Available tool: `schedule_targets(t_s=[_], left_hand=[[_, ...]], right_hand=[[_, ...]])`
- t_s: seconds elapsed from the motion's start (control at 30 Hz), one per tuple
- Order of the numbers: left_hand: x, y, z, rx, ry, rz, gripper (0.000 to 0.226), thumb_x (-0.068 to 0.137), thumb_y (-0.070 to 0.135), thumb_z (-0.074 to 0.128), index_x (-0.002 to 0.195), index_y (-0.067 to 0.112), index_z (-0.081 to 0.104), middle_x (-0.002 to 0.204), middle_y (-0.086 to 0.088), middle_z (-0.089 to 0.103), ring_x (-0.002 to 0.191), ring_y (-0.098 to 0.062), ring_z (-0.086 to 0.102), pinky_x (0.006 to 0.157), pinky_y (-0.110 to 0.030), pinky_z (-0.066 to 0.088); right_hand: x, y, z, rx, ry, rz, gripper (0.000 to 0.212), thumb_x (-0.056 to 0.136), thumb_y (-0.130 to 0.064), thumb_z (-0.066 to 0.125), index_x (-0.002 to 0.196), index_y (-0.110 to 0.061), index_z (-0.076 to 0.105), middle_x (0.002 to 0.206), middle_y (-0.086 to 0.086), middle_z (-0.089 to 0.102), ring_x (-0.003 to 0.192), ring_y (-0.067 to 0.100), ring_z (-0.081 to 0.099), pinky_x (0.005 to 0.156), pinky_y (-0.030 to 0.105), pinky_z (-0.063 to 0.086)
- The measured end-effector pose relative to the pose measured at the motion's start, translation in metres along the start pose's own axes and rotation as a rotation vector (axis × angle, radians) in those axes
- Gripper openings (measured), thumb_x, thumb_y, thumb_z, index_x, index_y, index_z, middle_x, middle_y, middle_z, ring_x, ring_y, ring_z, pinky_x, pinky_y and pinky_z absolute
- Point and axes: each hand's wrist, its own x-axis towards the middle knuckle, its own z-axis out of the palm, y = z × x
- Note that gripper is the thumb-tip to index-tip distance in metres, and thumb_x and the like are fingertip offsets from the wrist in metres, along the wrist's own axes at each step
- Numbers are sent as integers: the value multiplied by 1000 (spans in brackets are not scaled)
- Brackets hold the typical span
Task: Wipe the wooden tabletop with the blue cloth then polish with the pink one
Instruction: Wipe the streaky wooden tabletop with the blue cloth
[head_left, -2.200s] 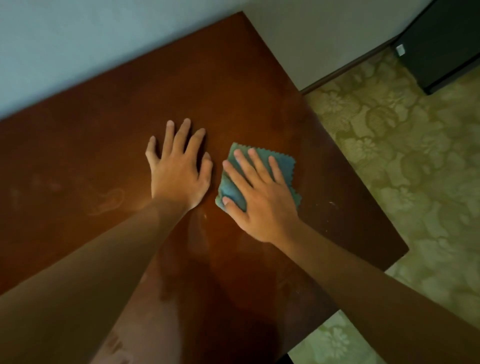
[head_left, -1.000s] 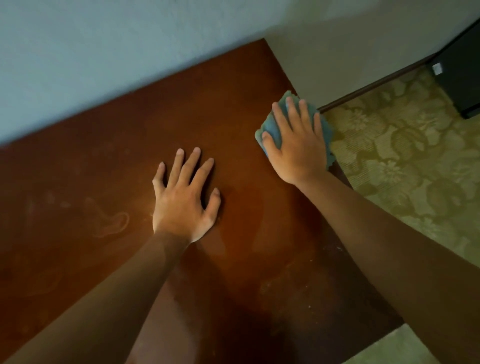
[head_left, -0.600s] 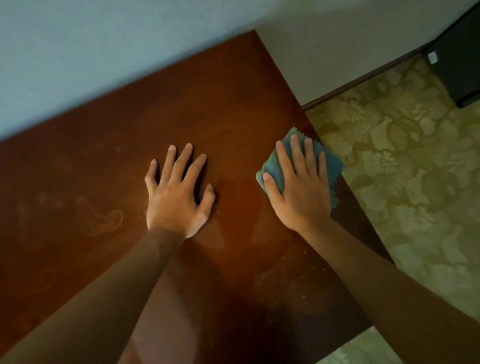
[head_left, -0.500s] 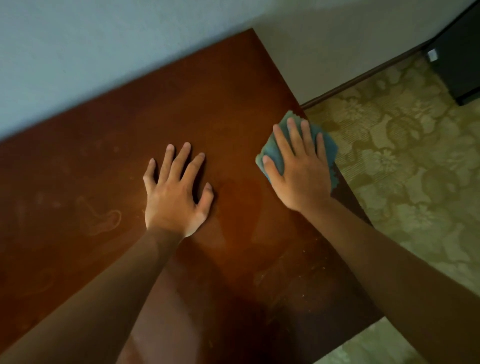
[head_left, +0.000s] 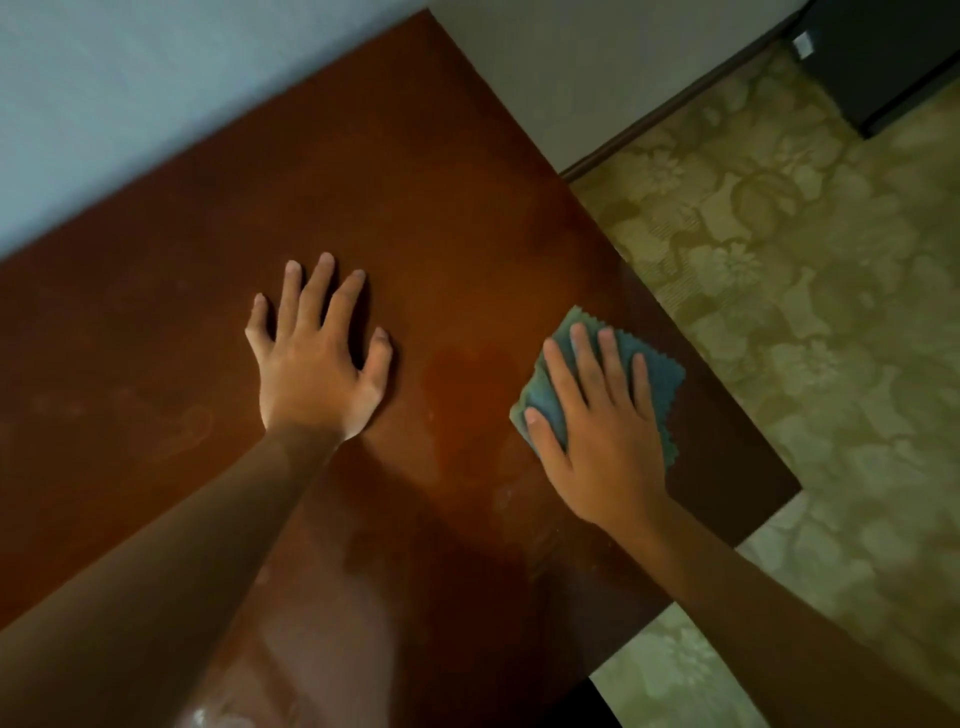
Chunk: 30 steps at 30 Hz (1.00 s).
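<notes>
The dark reddish wooden tabletop (head_left: 415, 208) fills most of the view. My right hand (head_left: 597, 421) lies flat with straight fingers on the folded blue cloth (head_left: 660, 374), pressing it onto the wood close to the table's right edge. My left hand (head_left: 317, 358) rests flat on the bare wood at the middle, fingers spread, holding nothing. Faint smears show on the wood left of that hand. No pink cloth is in view.
A pale wall (head_left: 156, 78) runs along the table's far side. Right of the table lies a green floral-patterned floor (head_left: 805, 312). A dark piece of furniture (head_left: 893, 47) stands at the top right corner.
My right hand has slid the blue cloth back toward me along the right edge, after pushing it out to the far right corner. My left hand has stayed in place.
</notes>
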Motion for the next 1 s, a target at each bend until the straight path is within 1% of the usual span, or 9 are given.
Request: schedule_targets(t_s=[0.1,0.27,0.37,0.43,0.53,0.63,0.73,0.87,1.0], left_hand=[[0,3,-5,-19,-15,-1,62,97,51,35,153,23,39,165,-4,26,155,-25,8,122,-57,5],[-1,2,-7,-47,-8,15,63,97,52,35,153,23,38,165,-4,25,155,-26,8,122,-56,4],[0,1,-6,-55,-2,19,63,97,53,35,153,23,38,165,-5,25,155,-26,8,122,-56,3],[0,0,-7,-58,-5,22,63,97,53,36,153,24,37,166,-4,24,155,-25,7,122,-56,3],[0,1,-7,-75,-5,25,63,96,52,37,153,24,38,165,-4,24,155,-25,7,122,-56,2],[-1,2,-11,-115,-8,31,63,95,51,40,151,23,40,164,-4,27,155,-25,9,122,-56,0],[-10,7,-16,-113,-48,159,63,94,49,41,151,23,40,164,-4,27,155,-24,10,121,-53,0],[-45,23,-15,-124,-91,362,61,95,46,40,151,21,42,163,-5,31,154,-27,16,120,-53,5],[-75,27,-4,-72,-134,492,59,98,45,34,150,20,45,161,-6,34,153,-28,20,119,-53,8]], right_hand=[[11,9,-2,13,-10,-12,66,103,-54,33,158,-17,37,166,12,30,156,34,21,126,55,15],[43,31,-8,-20,-16,178,71,103,-57,19,162,-19,24,169,11,21,158,33,14,127,53,8],[36,14,-5,-33,-16,245,69,105,-56,20,163,-19,20,170,11,17,158,32,10,127,55,8],[18,-13,-1,2,-23,217,70,104,-57,22,163,-19,20,170,10,17,158,32,9,127,55,8],[-17,-53,7,25,-8,108,69,103,-56,28,161,-16,29,168,12,24,157,33,14,127,55,11],[-29,-59,10,30,-5,51,67,103,-55,30,159,-18,35,166,11,29,156,32,19,127,54,13],[-15,-33,5,37,-8,53,67,103,-56,29,159,-21,33,167,9,29,157,30,18,126,52,12],[1,-2,0,-9,16,211,67,103,-54,27,160,-19,32,168,10,26,157,31,18,127,54,13],[-12,-24,2,2,3,275,70,103,-56,22,162,-18,26,169,11,22,158,33,14,127,53,8]])
